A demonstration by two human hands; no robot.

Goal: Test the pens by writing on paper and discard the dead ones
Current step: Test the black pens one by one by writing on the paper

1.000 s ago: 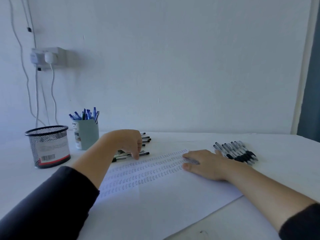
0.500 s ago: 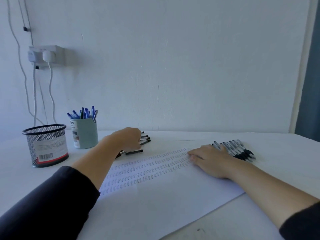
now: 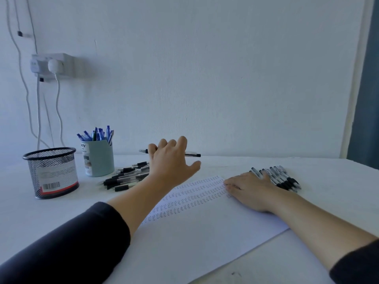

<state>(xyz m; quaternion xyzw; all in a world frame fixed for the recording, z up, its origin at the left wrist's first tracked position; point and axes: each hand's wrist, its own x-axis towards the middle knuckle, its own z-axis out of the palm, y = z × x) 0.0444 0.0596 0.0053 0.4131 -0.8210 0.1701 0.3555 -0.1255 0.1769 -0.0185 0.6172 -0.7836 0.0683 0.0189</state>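
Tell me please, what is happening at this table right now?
A person is testing pens. The left hand holds one clear black-tipped pen lifted above the loose pile of black-capped pens. The right hand lies flat on the white paper sheet, which already carries rows of test scribbles. A neat row of pens lies beside that hand.

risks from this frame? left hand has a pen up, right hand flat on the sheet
1. The left hand holds the pen lifted, only in its fingers; a slip could drop it among the untested pile.
2. The right hand lies against the row of pens beside the paper; shifting it could roll them.
3. The mesh cup and blue pen cup stand close together; a dead pen could land in the wrong one.
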